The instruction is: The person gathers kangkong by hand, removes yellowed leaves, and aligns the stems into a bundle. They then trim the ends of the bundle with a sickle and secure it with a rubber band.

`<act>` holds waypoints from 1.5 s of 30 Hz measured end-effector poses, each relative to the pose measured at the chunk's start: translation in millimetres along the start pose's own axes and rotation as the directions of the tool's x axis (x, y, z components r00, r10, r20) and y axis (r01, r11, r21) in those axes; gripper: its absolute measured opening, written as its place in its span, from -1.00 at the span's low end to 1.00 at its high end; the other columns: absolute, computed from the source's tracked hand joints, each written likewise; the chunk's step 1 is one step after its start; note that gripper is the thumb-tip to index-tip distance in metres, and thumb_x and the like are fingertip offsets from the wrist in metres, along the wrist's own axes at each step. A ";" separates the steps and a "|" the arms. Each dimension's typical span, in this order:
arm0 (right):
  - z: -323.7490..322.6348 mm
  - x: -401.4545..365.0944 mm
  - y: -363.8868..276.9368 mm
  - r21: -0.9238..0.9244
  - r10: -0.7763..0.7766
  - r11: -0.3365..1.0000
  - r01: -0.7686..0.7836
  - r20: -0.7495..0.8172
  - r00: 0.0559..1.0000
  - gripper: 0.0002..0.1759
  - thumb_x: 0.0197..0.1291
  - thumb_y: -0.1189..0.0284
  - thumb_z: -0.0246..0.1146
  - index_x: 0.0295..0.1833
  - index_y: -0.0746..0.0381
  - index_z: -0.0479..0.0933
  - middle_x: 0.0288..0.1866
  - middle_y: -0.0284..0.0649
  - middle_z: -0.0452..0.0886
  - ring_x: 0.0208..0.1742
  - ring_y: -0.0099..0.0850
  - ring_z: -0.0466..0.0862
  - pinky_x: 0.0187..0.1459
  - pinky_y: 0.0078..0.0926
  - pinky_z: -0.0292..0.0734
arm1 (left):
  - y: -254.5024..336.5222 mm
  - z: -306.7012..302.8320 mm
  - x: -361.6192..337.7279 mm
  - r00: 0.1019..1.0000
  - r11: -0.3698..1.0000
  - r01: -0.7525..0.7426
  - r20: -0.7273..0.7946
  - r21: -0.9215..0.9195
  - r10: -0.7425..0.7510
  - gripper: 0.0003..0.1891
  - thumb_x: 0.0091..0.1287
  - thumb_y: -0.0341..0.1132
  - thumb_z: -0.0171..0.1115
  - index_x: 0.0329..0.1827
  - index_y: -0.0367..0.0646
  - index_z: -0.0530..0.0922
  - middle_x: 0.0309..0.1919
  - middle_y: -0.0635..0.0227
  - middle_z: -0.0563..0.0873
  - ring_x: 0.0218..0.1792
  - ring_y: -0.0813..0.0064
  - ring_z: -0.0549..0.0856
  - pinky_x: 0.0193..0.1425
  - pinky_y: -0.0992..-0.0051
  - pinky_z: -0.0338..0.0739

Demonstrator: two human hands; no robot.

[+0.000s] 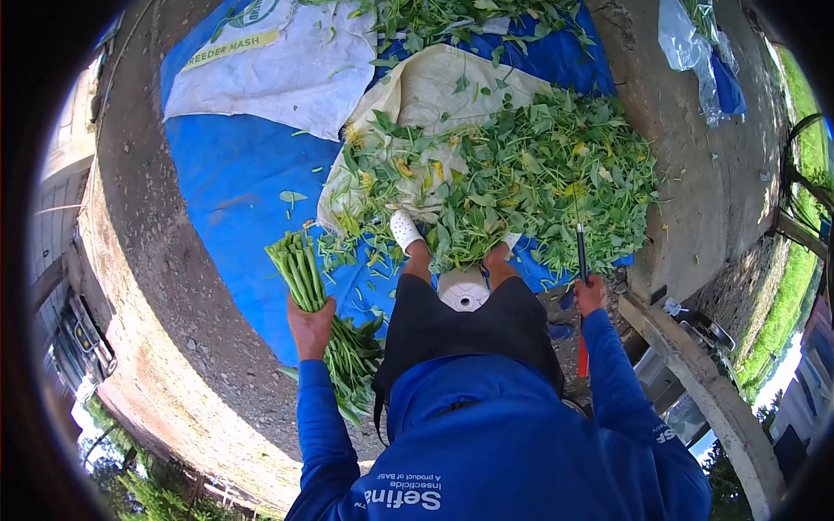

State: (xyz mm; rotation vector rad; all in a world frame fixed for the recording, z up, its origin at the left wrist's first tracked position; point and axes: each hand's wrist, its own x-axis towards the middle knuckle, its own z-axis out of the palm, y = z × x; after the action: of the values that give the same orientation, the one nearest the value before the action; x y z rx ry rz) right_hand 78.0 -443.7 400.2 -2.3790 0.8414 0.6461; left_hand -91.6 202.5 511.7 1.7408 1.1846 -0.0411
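My left hand [313,328] is closed around a thick bunch of leafy greens [300,267]. Its cut pale stems point up past my fingers, and the leaves hang down beside my forearm. In my right hand [591,295] is a long slim knife-like tool [582,247]. It has a dark shaft and a thin tip pointing away from me over the heap; a red length shows below my fist. Cut leaves and stems [539,174] lie heaped in front of my feet, spilling over a beige sack [426,91].
Beneath the heap spreads a blue tarp [234,204], with a white printed sack [287,74] and more greens [434,17] at the far side. I sit low, a white stool [463,291] between my legs. Clear plastic bags [691,43] lie far right. A concrete ledge [695,373] curves along my right.
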 end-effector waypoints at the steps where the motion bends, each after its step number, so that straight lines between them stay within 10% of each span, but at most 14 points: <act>1: 16.2 32.5 11.5 -0.086 -0.114 0.990 0.114 0.009 0.993 -0.61 0.35 0.19 0.53 0.08 0.24 0.67 -0.23 -0.12 0.79 -0.31 -0.27 0.77 -0.25 -0.12 0.67 | -3.0 4.6 1.0 1.000 0.999 0.012 0.023 0.037 -0.013 -0.56 0.24 -0.41 0.56 0.16 -0.26 0.61 -0.19 0.40 0.78 -0.21 0.56 0.69 -0.07 0.39 0.66; 7: 111.3 141.0 -89.2 -0.360 -0.284 0.896 0.261 -0.012 0.959 -0.53 0.38 0.27 0.46 0.30 0.22 0.60 0.05 0.11 0.81 0.12 0.22 0.79 0.21 0.09 0.64 | -58.8 65.5 12.1 0.981 0.978 0.176 0.068 0.108 -0.184 -0.54 0.22 -0.43 0.57 0.14 -0.31 0.57 -0.23 0.38 0.69 -0.25 0.52 0.61 -0.04 0.36 0.61; 13: 198.9 324.5 -15.3 -0.339 -0.116 0.940 0.026 -0.249 0.962 -0.47 0.42 0.34 0.42 0.43 0.22 0.53 0.12 0.05 0.78 0.15 0.13 0.77 0.25 0.03 0.63 | -133.4 131.0 21.6 0.957 0.923 0.290 -0.086 0.254 -0.277 -0.60 0.19 -0.43 0.55 0.02 -0.29 0.54 -0.27 0.37 0.65 -0.25 0.41 0.59 0.01 0.31 0.59; 16: 230.7 332.9 -57.7 -0.626 -0.545 0.757 0.189 -0.445 0.710 -0.51 0.40 0.43 0.37 0.41 0.21 0.55 0.20 0.06 0.74 0.16 0.16 0.71 0.30 0.05 0.59 | -143.8 141.5 14.7 0.931 0.883 0.366 -0.113 0.295 -0.348 -0.61 0.18 -0.42 0.54 -0.01 -0.26 0.54 -0.27 0.35 0.66 -0.26 0.44 0.61 -0.03 0.34 0.60; 19: 315.4 346.7 -142.6 -0.209 -0.823 0.562 0.800 -0.042 0.567 -0.80 0.40 0.44 0.37 0.06 0.25 0.77 0.04 -0.06 0.80 0.13 0.08 0.70 0.27 0.00 0.62 | -168.0 154.7 15.8 0.887 0.839 0.455 -0.067 0.297 -0.457 -0.63 0.20 -0.43 0.55 -0.01 -0.23 0.55 -0.26 0.37 0.67 -0.23 0.47 0.63 0.02 0.34 0.60; 21: 400.0 381.2 -195.2 -0.046 -0.834 0.552 0.833 -0.035 0.551 -0.83 0.43 0.40 0.38 0.01 0.20 0.80 0.01 -0.05 0.81 0.19 0.07 0.72 0.22 0.01 0.68 | -180.9 149.7 8.2 0.841 0.796 0.527 -0.047 0.299 -0.539 -0.63 0.22 -0.45 0.56 0.01 -0.21 0.56 -0.25 0.38 0.67 -0.20 0.48 0.64 0.08 0.34 0.60; 29: 506.4 434.9 -234.8 -0.546 -0.480 0.534 0.645 0.433 0.763 -0.67 0.45 0.34 0.30 0.26 0.12 0.68 0.36 0.00 0.66 0.41 0.10 0.65 0.31 0.13 0.67 | -170.7 166.5 -13.3 0.818 0.784 0.575 -0.204 0.236 -0.538 -0.75 0.18 -0.47 0.50 -0.28 -0.19 0.52 -0.41 0.44 0.62 -0.37 0.52 0.58 -0.18 0.40 0.53; 33: 482.7 408.5 -203.7 -0.347 -0.554 0.475 0.808 0.596 0.582 -0.71 0.46 0.29 0.28 0.16 0.20 0.65 0.23 0.04 0.70 0.34 0.19 0.66 0.33 0.18 0.63 | -178.2 166.9 -24.8 0.870 0.862 0.486 -0.169 0.144 -0.462 -0.74 0.20 -0.46 0.53 -0.21 -0.23 0.55 -0.38 0.41 0.68 -0.35 0.51 0.63 -0.15 0.38 0.59; 36: 489.7 402.1 -192.4 -0.344 -0.355 0.650 0.677 0.651 0.671 -0.75 0.44 0.33 0.28 0.12 0.19 0.65 0.15 0.02 0.73 0.26 0.18 0.71 0.30 0.14 0.66 | -153.1 166.9 -19.7 0.869 0.858 0.494 -0.122 0.142 -0.480 -0.71 0.20 -0.47 0.56 -0.16 -0.24 0.57 -0.34 0.38 0.71 -0.32 0.49 0.65 -0.10 0.38 0.62; 39: 506.3 397.4 -206.1 -0.338 -0.798 0.414 0.845 0.312 0.515 -0.78 0.44 0.39 0.26 0.10 0.20 0.65 0.17 0.02 0.74 0.20 0.16 0.74 0.25 0.12 0.68 | -158.2 169.2 -20.1 0.896 0.895 0.430 -0.173 0.116 -0.409 -0.82 0.19 -0.49 0.51 -0.24 -0.21 0.64 -0.33 0.39 0.71 -0.31 0.49 0.66 -0.09 0.38 0.60; 43: 532.7 404.4 -230.4 -0.438 -0.784 0.467 0.768 0.196 0.589 -0.83 0.45 0.40 0.26 0.02 0.21 0.69 0.16 -0.04 0.75 0.19 0.12 0.74 0.17 0.13 0.68 | -180.8 159.8 -26.9 0.880 0.878 0.462 -0.186 0.129 -0.436 -0.84 0.19 -0.53 0.50 -0.24 -0.22 0.67 -0.31 0.41 0.73 -0.29 0.52 0.67 -0.05 0.40 0.59; 45: 531.8 399.0 -222.1 -0.555 -0.808 0.285 0.781 0.300 0.508 -0.84 0.44 0.37 0.29 0.00 0.17 0.70 0.19 -0.07 0.75 0.20 0.13 0.74 0.12 0.13 0.68 | -193.7 154.1 -32.6 0.869 0.862 0.486 -0.182 0.146 -0.460 -0.84 0.19 -0.53 0.51 -0.25 -0.21 0.66 -0.32 0.41 0.72 -0.29 0.52 0.66 -0.05 0.40 0.59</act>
State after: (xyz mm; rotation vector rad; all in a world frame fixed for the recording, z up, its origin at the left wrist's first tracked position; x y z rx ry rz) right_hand 367.8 -136.6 -159.3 -2.9384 -0.8065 0.4528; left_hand -177.1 74.3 315.2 1.5869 1.7449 -0.3414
